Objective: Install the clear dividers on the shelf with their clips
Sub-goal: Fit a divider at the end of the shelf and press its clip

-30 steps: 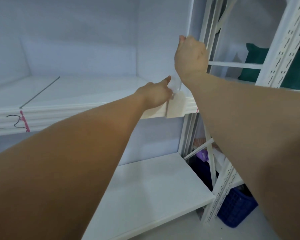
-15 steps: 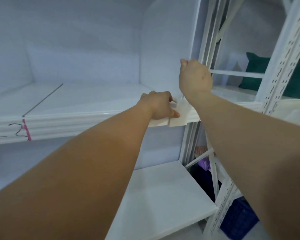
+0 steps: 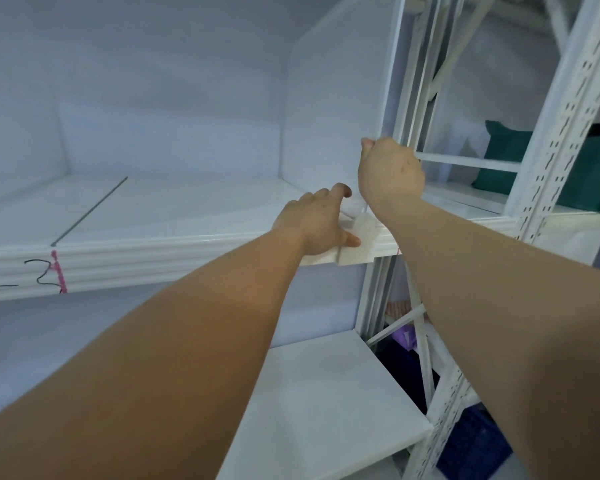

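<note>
— Gripping what, right of centre?
— The right hand (image 3: 390, 171) is curled round the front edge of the clear divider (image 3: 336, 98); it stands upright at the right end of the shelf (image 3: 153, 216); the left hand (image 3: 317, 223) lies flat-fingered on the front lip, thumb against the white clip (image 3: 359, 245).
— Room?
— The board runs wide toward frame left; a rack upright (image 3: 411, 81) stands just beside the divider.

White shelf (image 3: 187, 209) with clip (image 3: 359, 244), upright divider (image 3: 336, 109)
</note>
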